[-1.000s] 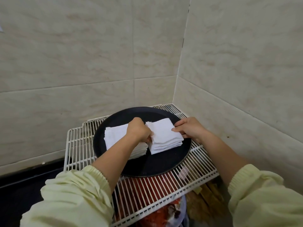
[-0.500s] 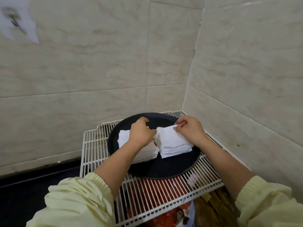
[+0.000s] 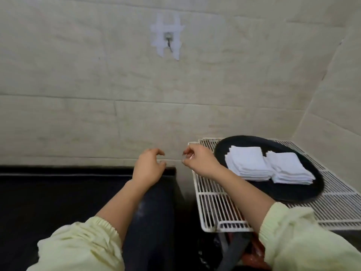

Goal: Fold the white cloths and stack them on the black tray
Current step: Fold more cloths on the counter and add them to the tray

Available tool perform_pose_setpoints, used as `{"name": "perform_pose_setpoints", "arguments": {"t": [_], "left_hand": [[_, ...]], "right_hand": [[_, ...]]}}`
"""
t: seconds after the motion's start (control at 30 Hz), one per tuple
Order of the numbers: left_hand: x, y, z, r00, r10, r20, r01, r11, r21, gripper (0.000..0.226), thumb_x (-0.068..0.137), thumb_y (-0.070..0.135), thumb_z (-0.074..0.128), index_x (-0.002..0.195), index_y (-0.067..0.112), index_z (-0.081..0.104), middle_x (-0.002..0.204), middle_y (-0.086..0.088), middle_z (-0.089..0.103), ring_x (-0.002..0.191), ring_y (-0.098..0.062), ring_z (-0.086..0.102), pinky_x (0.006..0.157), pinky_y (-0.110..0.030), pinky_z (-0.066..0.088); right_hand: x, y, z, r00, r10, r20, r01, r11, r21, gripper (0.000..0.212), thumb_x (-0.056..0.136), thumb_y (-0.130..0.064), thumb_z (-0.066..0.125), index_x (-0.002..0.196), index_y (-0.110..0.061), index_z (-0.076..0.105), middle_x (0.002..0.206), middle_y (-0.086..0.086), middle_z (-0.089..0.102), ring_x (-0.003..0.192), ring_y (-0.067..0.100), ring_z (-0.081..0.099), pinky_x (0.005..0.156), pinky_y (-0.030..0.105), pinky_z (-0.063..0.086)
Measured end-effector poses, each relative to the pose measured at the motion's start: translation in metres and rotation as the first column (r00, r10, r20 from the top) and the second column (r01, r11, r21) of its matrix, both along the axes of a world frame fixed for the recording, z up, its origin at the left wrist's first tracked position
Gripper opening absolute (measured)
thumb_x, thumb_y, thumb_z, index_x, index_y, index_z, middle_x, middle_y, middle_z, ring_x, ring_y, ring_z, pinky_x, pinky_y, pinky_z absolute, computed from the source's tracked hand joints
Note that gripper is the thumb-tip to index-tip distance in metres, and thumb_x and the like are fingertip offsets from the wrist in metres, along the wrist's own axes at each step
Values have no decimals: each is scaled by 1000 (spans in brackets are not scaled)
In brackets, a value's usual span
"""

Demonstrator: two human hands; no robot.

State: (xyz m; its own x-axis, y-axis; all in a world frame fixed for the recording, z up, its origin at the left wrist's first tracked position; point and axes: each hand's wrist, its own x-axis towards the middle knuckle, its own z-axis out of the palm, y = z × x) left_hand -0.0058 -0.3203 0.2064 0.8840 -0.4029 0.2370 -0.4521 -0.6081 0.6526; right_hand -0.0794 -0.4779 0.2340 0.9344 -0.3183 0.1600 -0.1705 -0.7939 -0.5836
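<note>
Two stacks of folded white cloths lie side by side on the round black tray point(image 3: 304, 190) at the right: a left stack point(image 3: 248, 163) and a right stack point(image 3: 287, 168). Both hands are off the tray, to its left. My left hand point(image 3: 149, 168) hovers over the dark counter edge with loosely curled fingers and holds nothing. My right hand point(image 3: 199, 160) hangs above the rack's left corner, fingers loosely curled, also holding nothing.
The tray sits on a white wire rack point(image 3: 214, 208) in the wall corner. A dark counter point(image 3: 58, 192) runs along the left. A taped metal hook point(image 3: 168, 39) is on the tiled wall. Reddish items point(image 3: 252, 251) lie below the rack.
Both hands have let go of the cloth stacks and drawn away to the left of the tray. The view has swung left, putting the tray at the right.
</note>
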Motion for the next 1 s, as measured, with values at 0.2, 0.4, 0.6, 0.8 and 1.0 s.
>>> {"name": "perform_pose_setpoints", "arguments": {"t": [0.2, 0.4, 0.6, 0.8, 1.0], "left_hand": [[15, 186, -32, 981, 195, -4, -192, 970, 148, 28, 84, 18, 61, 111, 15, 67, 114, -9, 61, 105, -27, 61, 89, -33, 48], [20, 364, -59, 939, 344, -20, -314, 880, 357, 33, 89, 21, 54, 121, 16, 58, 124, -8, 51, 113, -28, 52, 92, -37, 47], [26, 490, -72, 849, 528, -33, -478, 792, 379, 38, 91, 29, 54, 127, 18, 54, 128, -7, 48, 118, -27, 48, 93, -40, 47], [49, 611, -95, 731, 680, -52, -604, 681, 414, 39, 92, 28, 52, 129, 17, 52, 130, -7, 46, 119, -27, 47, 91, -39, 47], [93, 719, -114, 640, 762, -98, -633, 596, 494, 38, 91, 27, 51, 127, 15, 51, 127, -9, 47, 119, -29, 46, 94, -39, 46]], "right_hand": [[44, 165, -42, 973, 214, -80, -214, 977, 17, 21, 83, -18, 66, 103, -12, 63, 89, 0, 61, 86, 19, 59, 79, 29, 47], [86, 335, -76, 888, 422, -183, -443, 891, -99, 27, 84, -24, 65, 108, -14, 57, 109, 6, 59, 100, 25, 59, 86, 35, 49], [124, 467, -99, 785, 563, -258, -612, 769, -184, 42, 87, -27, 61, 125, -15, 47, 124, 6, 50, 115, 26, 50, 93, 38, 46], [174, 598, -120, 674, 674, -302, -738, 632, -236, 43, 90, -25, 58, 129, -13, 44, 128, 7, 47, 121, 27, 46, 94, 39, 45], [234, 717, -150, 574, 711, -406, -819, 504, -275, 41, 92, -22, 57, 128, -9, 43, 129, 10, 45, 122, 31, 44, 93, 41, 44]]}}
